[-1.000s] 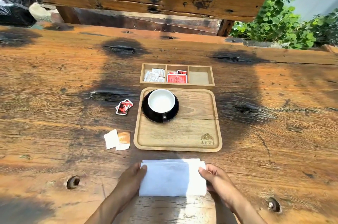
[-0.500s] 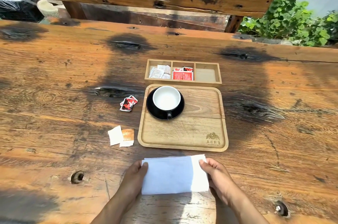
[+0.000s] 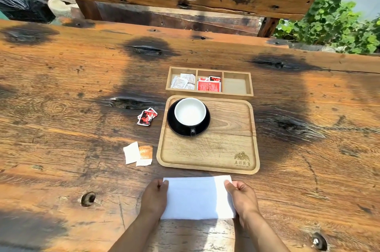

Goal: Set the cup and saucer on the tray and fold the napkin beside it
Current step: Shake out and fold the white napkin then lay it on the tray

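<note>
Napkin flat at desk near edge, just short of tray | left hand, right hand pinching its ends | cup on saucer in tray's far-left corner

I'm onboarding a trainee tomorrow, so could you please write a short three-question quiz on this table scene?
1. True or false: the cup and saucer sit on the tray.
2. Which compartment of the divided box holds no packets? A) left B) middle C) right
3. Fill in: both the left hand and the right hand grip the white ____, which lies on the table near the tray's front edge.

Key: 1 true; 2 C; 3 napkin.
</note>
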Motion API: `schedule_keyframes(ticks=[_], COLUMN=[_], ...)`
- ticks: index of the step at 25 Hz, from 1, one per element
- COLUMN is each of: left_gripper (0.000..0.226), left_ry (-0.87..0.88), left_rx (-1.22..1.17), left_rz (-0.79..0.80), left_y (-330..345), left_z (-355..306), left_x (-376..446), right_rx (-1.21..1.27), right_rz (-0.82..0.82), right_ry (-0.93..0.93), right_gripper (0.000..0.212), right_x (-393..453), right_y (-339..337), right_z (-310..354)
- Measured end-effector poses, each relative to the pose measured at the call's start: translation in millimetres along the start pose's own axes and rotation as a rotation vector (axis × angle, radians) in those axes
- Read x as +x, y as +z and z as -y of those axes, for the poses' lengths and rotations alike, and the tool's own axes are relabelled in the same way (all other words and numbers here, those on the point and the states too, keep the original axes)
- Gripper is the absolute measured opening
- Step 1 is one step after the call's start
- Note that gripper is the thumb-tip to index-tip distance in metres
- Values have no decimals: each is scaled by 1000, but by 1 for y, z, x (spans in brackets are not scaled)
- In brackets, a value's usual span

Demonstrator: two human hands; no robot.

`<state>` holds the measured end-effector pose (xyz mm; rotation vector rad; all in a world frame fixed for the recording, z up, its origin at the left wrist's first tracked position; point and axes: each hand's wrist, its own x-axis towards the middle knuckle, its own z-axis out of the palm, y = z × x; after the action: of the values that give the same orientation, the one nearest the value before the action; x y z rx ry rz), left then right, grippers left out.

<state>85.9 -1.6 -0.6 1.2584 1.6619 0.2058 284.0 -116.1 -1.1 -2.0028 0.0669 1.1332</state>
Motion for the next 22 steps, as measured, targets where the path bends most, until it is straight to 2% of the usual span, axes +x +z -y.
schedule_keyframes(ticks=[8,11,13,14,17,20,22], left_gripper=[22,20,18,19,23,17,14], left_ry=[-76,-77,-86,-111,-175,-206,-203], left_rx=[-96,-40,14,-33,-276,-365,-351], left_rz=[41,-58,-137,-113,106,208,246], left_y=[-7,-22,-30,-31,-28,-31,-34], left_z=[-4,0,2,3,-4,-11,-12], left_x=[-4,-5,-5,-5,-6,-9,-10], right_rx=[-89,-259,-272,-258,-168,-49,-95], right_rz=[-111,-195,-220,-217,-105,20,72], right_ry=[-24,-85,-118,-111,-34,42,90], right_gripper=[21,18,13,13,24,36,38], right_x=[3,0,-2,-3,-5,-9,-13], right_y=[1,-5,-9,-9,-4,2,1], right_z=[1,7,7,8,12,18,23])
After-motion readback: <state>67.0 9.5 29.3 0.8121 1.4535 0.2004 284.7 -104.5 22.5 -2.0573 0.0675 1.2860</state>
